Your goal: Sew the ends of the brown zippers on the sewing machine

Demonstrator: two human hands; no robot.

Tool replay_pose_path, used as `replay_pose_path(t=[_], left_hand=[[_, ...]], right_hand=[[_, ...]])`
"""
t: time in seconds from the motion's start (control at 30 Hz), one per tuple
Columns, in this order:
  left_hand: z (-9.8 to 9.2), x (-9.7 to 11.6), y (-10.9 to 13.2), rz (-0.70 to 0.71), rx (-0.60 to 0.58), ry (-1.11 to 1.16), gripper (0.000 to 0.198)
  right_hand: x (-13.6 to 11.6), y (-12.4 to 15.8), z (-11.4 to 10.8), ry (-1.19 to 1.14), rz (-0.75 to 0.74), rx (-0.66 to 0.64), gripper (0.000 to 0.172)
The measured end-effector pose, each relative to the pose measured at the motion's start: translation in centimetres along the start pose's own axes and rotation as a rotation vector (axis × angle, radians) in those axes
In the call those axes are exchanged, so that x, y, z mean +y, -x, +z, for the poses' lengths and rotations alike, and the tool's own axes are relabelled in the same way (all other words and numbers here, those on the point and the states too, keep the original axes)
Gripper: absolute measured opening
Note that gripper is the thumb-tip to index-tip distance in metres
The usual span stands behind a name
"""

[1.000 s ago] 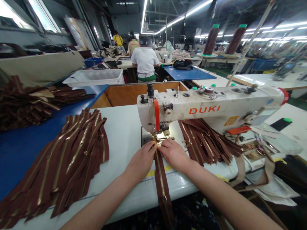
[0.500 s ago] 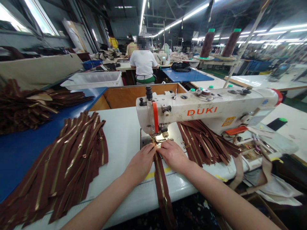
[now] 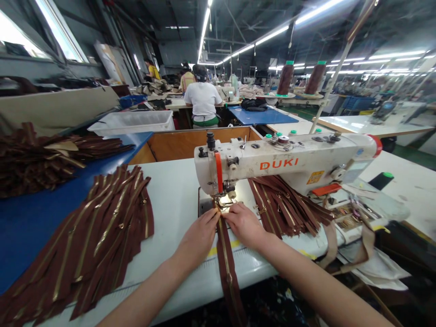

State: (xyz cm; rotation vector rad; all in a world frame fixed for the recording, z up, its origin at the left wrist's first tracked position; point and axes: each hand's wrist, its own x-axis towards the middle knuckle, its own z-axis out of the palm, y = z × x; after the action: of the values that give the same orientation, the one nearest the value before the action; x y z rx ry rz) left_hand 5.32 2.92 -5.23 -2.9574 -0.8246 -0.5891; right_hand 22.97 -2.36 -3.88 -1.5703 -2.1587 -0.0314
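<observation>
A brown zipper with gold teeth runs from the needle area of a white sewing machine down over the table's front edge. My left hand pinches its upper end from the left, just in front of the presser foot. From the other side my right hand grips the same end, fingertips close to the left ones. The very tip of the zipper is hidden by the fingers and the foot. A fan of brown zippers lies left of my hands, and another bunch lies under the machine arm.
More brown zippers are heaped on a blue surface at left. Small parts fill a tray by the machine's right end. Two brown thread cones stand behind. A person in a white shirt sits ahead, facing away.
The camera view has shifted slightly, so the machine sits a little lower and its right end further left. Both hands keep their hold on the zipper by the presser foot.
</observation>
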Motion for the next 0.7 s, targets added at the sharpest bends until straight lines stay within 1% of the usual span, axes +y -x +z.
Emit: replay_pose_path(t=[0.07, 0.2, 0.27, 0.33, 0.43, 0.53, 0.7], left_hand=[[-0.4, 1.3, 1.1, 0.014, 0.001, -0.015, 0.040], [-1.3, 4.8, 3.8, 0.124, -0.034, -0.009, 0.039], [-1.6, 6.2, 4.8, 0.124, -0.044, -0.006, 0.040], [-1.6, 7.2, 5.2, 0.080, -0.057, -0.009, 0.042], [-1.6, 7.8, 4.9, 0.025, -0.068, -0.003, 0.047], [-1.6, 7.9, 4.3, -0.005, -0.052, 0.022, 0.047], [-1.9, 8.2, 3.4, -0.056, -0.032, 0.060, 0.037]], right_hand=[[-0.5, 1.0, -0.3, -0.075, 0.043, 0.002, 0.019], [-1.8, 3.3, -0.7, -0.200, 0.106, 0.016, 0.020], [-2.3, 4.1, -0.6, -0.251, 0.134, 0.047, 0.021], [-2.7, 4.6, -0.5, -0.287, 0.152, 0.073, 0.022], [-3.1, 4.8, -0.3, -0.289, 0.164, 0.088, 0.021], [-3.2, 4.8, -0.2, -0.266, 0.174, 0.087, 0.021], [-3.2, 4.7, -0.2, -0.288, 0.179, 0.105, 0.022]])
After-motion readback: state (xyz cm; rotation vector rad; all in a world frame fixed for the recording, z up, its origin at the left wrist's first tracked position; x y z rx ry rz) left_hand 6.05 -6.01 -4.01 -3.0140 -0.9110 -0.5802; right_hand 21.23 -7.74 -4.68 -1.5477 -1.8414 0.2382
